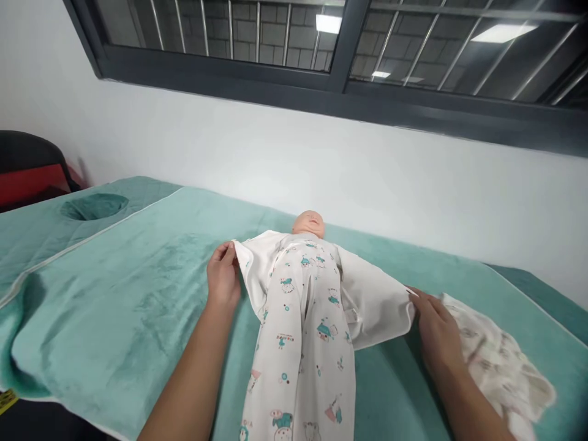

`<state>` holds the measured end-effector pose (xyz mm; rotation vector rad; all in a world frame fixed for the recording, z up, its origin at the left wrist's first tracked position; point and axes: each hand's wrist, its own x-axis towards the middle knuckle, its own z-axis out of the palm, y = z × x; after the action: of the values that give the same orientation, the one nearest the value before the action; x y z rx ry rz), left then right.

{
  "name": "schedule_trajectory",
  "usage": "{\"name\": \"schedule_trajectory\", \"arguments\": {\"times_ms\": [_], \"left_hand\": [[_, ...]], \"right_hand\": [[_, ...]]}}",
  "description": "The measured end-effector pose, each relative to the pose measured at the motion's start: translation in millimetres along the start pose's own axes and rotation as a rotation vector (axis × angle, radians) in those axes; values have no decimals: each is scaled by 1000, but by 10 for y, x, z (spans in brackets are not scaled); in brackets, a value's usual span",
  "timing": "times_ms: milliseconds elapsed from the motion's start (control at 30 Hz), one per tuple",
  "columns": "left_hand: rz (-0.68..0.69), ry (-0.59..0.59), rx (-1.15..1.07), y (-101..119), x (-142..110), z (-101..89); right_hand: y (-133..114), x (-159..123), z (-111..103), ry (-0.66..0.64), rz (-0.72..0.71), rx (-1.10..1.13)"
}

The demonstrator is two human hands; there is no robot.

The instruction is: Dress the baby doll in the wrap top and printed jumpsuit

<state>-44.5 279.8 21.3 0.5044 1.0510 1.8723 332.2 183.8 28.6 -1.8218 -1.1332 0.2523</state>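
Note:
A baby doll [308,224] lies on its back, its head toward the wall. White printed baby pants [316,324] with small teal and pink animals and houses cover its body and run toward me. Under them spreads a plain white baby shirt [374,297], opened out to both sides. My left hand [223,274] pinches the shirt's left edge between thumb and fingers, lifting it slightly. At the other side, my right hand [434,324] grips the right edge and holds it stretched out. The doll's arms and legs are hidden.
A teal plush blanket [138,294] covers the bed. Beside my right forearm lies a crumpled printed cloth [498,361]. The bed has a round hole [95,206] at left, near a black and red chair [34,168]. A white wall [275,153] and barred window stand behind.

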Motion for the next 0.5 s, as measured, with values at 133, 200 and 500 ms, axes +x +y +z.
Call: {"name": "schedule_trajectory", "arguments": {"times_ms": [133, 200, 500], "left_hand": [[24, 55, 116, -33, -17, -30], [45, 67, 193, -35, -41, -42], [744, -151, 758, -11, -240, 38]], "right_hand": [[298, 132, -81, -101, -55, -216], [375, 138, -51, -119, -169, -304], [-532, -104, 460, -199, -513, -201]]}}
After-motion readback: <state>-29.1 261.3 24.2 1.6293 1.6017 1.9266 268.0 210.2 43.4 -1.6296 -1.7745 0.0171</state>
